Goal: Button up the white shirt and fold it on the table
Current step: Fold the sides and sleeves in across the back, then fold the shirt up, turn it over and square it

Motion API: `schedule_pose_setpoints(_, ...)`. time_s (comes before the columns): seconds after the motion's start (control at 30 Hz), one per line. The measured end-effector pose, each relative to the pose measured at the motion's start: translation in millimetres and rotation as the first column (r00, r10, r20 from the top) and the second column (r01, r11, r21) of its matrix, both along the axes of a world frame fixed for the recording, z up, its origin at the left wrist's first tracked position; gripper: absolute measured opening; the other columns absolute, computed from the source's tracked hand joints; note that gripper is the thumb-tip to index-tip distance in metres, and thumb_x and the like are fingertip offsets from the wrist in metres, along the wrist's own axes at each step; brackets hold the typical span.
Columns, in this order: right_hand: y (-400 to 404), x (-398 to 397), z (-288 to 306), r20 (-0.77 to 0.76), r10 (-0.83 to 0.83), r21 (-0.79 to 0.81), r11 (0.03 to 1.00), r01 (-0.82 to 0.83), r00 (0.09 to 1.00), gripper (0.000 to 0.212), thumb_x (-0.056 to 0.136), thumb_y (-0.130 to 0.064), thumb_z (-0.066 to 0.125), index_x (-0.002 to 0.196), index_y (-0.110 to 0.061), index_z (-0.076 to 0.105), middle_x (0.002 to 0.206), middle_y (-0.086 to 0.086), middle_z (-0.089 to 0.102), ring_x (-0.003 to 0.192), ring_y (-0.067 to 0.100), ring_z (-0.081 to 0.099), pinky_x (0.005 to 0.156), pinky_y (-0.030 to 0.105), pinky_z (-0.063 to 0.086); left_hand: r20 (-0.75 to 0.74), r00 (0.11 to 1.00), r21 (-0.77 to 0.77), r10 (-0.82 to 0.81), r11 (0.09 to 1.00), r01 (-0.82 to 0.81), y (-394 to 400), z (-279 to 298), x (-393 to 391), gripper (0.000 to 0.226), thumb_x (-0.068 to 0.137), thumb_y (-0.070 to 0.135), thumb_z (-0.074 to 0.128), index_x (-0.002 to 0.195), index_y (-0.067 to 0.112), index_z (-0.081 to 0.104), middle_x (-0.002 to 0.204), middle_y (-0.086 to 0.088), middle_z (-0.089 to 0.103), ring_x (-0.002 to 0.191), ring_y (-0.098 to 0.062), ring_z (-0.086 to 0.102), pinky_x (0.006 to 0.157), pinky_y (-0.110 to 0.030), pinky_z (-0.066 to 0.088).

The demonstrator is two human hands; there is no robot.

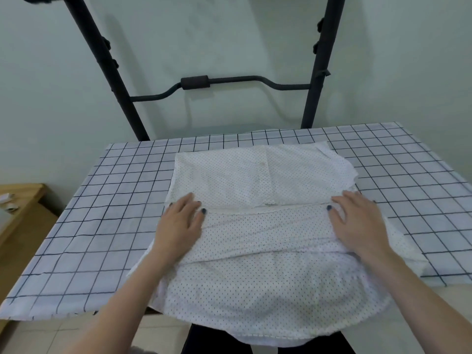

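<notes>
The white shirt [255, 180] with small dark dots lies across the middle of the table [102, 200], which is covered by a white cloth with a dark grid. Its near part hangs over the table's front edge. A fold line crosses the shirt between my hands. My left hand [181, 223] lies flat on the shirt's left side, fingers straight. On the shirt's right side my right hand [357, 223] presses flat as well. A button placket runs down the far half of the shirt.
A black metal frame [196, 83] with two uprights and a crossbar stands behind the table against a pale wall. A wooden surface [18, 200] with small white items is at the left. Tiled floor shows below the table's front edge.
</notes>
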State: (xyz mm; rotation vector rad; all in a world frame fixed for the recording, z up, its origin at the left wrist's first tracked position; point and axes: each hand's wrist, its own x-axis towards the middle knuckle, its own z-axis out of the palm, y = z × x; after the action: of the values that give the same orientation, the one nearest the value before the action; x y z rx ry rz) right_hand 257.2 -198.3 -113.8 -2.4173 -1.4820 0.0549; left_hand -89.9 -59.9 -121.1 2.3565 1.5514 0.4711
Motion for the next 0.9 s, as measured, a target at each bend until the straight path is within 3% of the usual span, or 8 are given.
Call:
schedule_pose_setpoints(0.1, 10.4, 5.9, 15.7, -0.071, -0.040, 0.208, 0.977, 0.053, 0.997, 0.031, 0.094, -0.025, 0.055, 0.121, -0.011, 0.063, 0.137, 0.010, 0.054, 0.129, 0.029, 0.045, 0.110, 0.046, 0.033, 0.137, 0.986, 0.007, 0.098, 0.995, -0.100, 21.1, 11.1, -2.0, 0.025, 0.094, 0.031, 0.054, 0.110, 0.018, 0.067, 0.138, 0.005, 0.051, 0.096, -0.013, 0.063, 0.079, -0.031, 0.049)
schedule_pose_setpoints(0.23, 68.0, 16.4, 40.1, -0.287, -0.071, 0.292, 0.943, 0.158, 0.955, 0.034, 0.091, -0.030, 0.055, 0.123, -0.018, 0.057, 0.132, 0.005, 0.053, 0.120, 0.026, 0.048, 0.093, 0.039, 0.043, 0.230, 0.936, -0.028, 0.265, 0.964, -0.266, 65.0, 28.1, 9.6, 0.027, 0.093, 0.025, 0.057, 0.117, 0.014, 0.063, 0.132, -0.005, 0.052, 0.107, -0.022, 0.058, 0.080, -0.035, 0.047)
schedule_pose_setpoints(0.33, 115.1, 33.6, 49.8, -0.432, -0.169, 0.184, 0.945, 0.270, 0.886, 0.042, 0.090, -0.037, 0.050, 0.127, -0.018, 0.055, 0.127, 0.006, 0.058, 0.103, 0.026, 0.056, 0.073, 0.032, 0.043, 0.305, 0.847, -0.212, 0.436, 0.898, -0.386, 100.8, 36.8, 18.7, 0.039, 0.093, 0.027, 0.057, 0.128, 0.010, 0.056, 0.129, -0.005, 0.057, 0.112, -0.027, 0.058, 0.086, -0.036, 0.043)
schedule_pose_setpoints(0.4, 137.3, 47.6, 53.6, -0.475, -0.258, 0.042, 0.948, 0.314, 0.842, 0.035, 0.093, -0.030, 0.051, 0.125, -0.016, 0.054, 0.121, 0.006, 0.059, 0.108, 0.029, 0.055, 0.078, 0.034, 0.043, 0.361, 0.770, -0.387, 0.527, 0.835, -0.390, 120.1, 41.0, 23.8, 0.029, 0.093, 0.028, 0.057, 0.116, 0.011, 0.058, 0.106, -0.007, 0.061, 0.089, -0.026, 0.060, 0.076, -0.032, 0.041)
schedule_pose_setpoints(0.5, 158.8, 64.9, 57.5, -0.495, -0.332, -0.094, 0.939, 0.330, 0.803, 0.016, 0.090, -0.026, 0.049, 0.090, -0.010, 0.051, 0.089, 0.007, 0.055, 0.092, 0.031, 0.054, 0.059, 0.029, 0.038, 0.388, 0.668, -0.546, 0.635, 0.742, -0.388, 142.9, 43.0, 27.9, 0.023, 0.093, 0.030, 0.058, 0.081, 0.012, 0.052, 0.066, -0.007, 0.044, 0.051, -0.019, 0.035, 0.054, -0.027, 0.030)
schedule_pose_setpoints(0.57, 166.1, 69.2, 60.8, -0.531, -0.376, -0.165, 0.925, 0.343, 0.759, 0.028, 0.093, -0.031, 0.052, 0.104, -0.006, 0.055, 0.102, 0.011, 0.057, 0.101, 0.033, 0.058, 0.069, 0.029, 0.041, 0.342, 0.630, -0.613, 0.697, 0.674, -0.413, 154.5, 44.8, 28.8, 0.026, 0.091, 0.033, 0.061, 0.081, 0.009, 0.054, 0.060, -0.003, 0.038, 0.049, -0.018, 0.031, 0.051, -0.026, 0.027)
schedule_pose_setpoints(0.7, 174.0, 70.6, 61.1, -0.550, -0.404, -0.224, 0.914, 0.337, 0.730, 0.058, 0.088, -0.045, 0.060, 0.129, -0.005, 0.054, 0.126, 0.014, 0.057, 0.115, 0.034, 0.056, 0.081, 0.034, 0.042, 0.288, 0.643, -0.662, 0.710, 0.632, -0.402, 170.2, 47.6, 36.2, 0.054, 0.086, 0.042, 0.065, 0.124, 0.004, 0.058, 0.064, -0.002, 0.039, 0.050, -0.017, 0.035, 0.051, -0.024, 0.029)
schedule_pose_setpoints(0.9, 192.5, 77.9, 63.8, -0.458, -0.435, -0.320, 0.894, 0.312, 0.775, 0.046, 0.079, -0.030, 0.070, 0.112, 0.000, 0.060, 0.100, 0.010, 0.065, 0.088, 0.027, 0.063, 0.067, 0.030, 0.049, 0.222, 0.709, -0.656, 0.670, 0.641, -0.400, 184.9, 50.9, 43.6, 0.036, 0.082, 0.027, 0.074, 0.102, 0.004, 0.055, 0.074, -0.008, 0.048, 0.063, -0.024, 0.048, 0.058, -0.031, 0.047)
